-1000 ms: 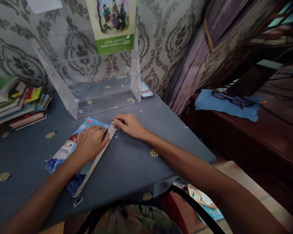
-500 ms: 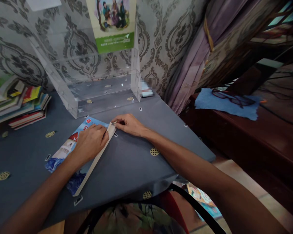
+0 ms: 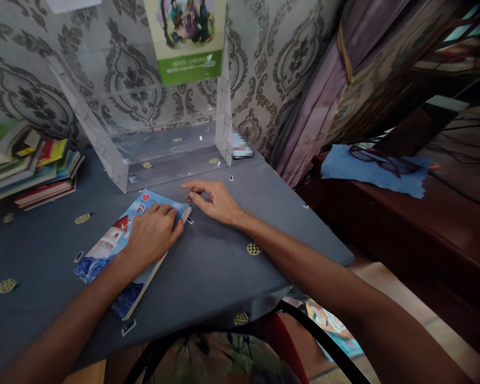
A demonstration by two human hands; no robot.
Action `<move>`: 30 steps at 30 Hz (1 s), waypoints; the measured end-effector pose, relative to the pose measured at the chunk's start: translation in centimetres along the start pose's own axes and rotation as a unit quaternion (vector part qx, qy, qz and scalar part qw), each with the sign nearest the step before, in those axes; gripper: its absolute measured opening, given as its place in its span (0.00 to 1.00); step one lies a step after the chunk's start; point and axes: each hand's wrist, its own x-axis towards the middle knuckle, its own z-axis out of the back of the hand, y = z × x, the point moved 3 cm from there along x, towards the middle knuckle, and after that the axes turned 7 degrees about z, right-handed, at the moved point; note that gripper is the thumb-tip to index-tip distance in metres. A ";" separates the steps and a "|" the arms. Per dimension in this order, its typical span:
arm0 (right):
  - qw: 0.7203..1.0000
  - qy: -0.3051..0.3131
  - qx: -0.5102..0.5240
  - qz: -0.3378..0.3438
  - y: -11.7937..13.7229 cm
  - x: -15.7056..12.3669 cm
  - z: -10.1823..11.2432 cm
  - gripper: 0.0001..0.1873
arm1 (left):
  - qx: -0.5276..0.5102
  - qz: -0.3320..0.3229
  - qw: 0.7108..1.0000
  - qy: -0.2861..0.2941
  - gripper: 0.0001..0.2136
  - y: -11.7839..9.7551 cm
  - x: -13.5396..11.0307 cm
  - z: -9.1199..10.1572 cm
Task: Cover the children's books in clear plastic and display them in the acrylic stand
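Observation:
A closed paperback book (image 3: 109, 238) with a blue cover, showing a red-roofed white building and dark blue waves, lies at a slant on the grey tabletop. My left hand (image 3: 152, 233) rests on its cover, fingers laid over the upper part and the thumb near the page edge. Part of the cover is hidden beneath this hand. Just off the book's upper right corner is my right hand (image 3: 218, 201), its index finger stretched out and its thumb apart, holding nothing.
Behind the book stands a clear acrylic rack (image 3: 172, 173) with a green-and-cream booklet (image 3: 190, 58) in it. Stacked books (image 3: 44, 170) lie at the left. On the dark red furniture at the right are a blue cloth (image 3: 344, 169) and eyeglasses (image 3: 388, 160).
My right hand has let go of the book's upper right corner and opened. The page edge, lifted before, now lies lower. My left hand stays on the cover, its thumb shifted slightly.

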 end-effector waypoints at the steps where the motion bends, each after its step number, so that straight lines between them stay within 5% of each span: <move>1: 1.000 0.012 -0.012 0.001 0.1 -0.1 -0.1 0.17 | 0.003 0.001 1.000 -0.004 0.14 -0.1 -0.1 0.0; 12: 0.980 0.136 -0.145 -0.015 0.4 0.0 -0.6 0.16 | 0.030 0.006 0.999 0.020 0.15 -0.5 -0.2 -0.1; 17: 0.967 0.158 -0.199 -0.012 1.1 -0.1 -0.9 0.16 | -0.060 -0.067 0.994 0.054 0.17 2.3 -0.6 0.2; 24: 0.955 0.186 -0.230 0.018 1.4 -0.6 -1.8 0.13 | -0.127 -0.097 0.985 0.064 0.25 9.3 -7.4 -1.0; 30: 0.957 0.189 -0.214 0.056 0.3 -0.3 -2.7 0.11 | -0.121 -0.067 0.990 -0.008 0.26 7.9 -10.9 -2.2</move>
